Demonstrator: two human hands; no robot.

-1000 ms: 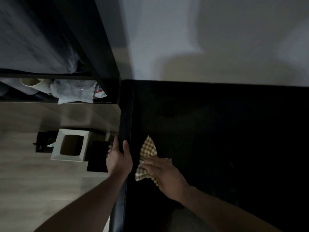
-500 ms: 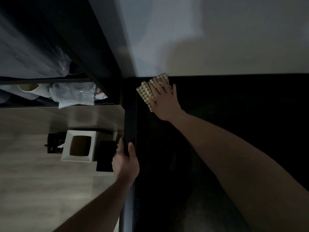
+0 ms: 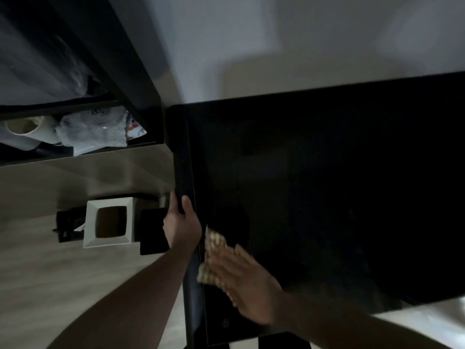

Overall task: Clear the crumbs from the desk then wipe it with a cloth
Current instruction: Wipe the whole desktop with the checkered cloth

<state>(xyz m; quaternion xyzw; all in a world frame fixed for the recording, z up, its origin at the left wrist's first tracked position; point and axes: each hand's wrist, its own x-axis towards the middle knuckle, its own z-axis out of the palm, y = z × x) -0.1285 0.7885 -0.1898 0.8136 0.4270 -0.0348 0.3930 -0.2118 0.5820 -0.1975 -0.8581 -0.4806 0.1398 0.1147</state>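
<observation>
cloth [image 3: 212, 250] back near desk [image 3: 327, 187] corner

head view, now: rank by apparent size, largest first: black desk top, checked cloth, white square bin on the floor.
1. black desk top, fills most of the right half.
2. white square bin.
3. checked cloth, partly hidden under the right hand, so its full extent is unclear; the bin also sits farther from the camera, so 2 versus 3 is unsure.

Both forearms are bare with no sleeve in view, and the left hand [image 3: 181, 229] and right hand [image 3: 247, 282] wear no gloves or rings.
</observation>
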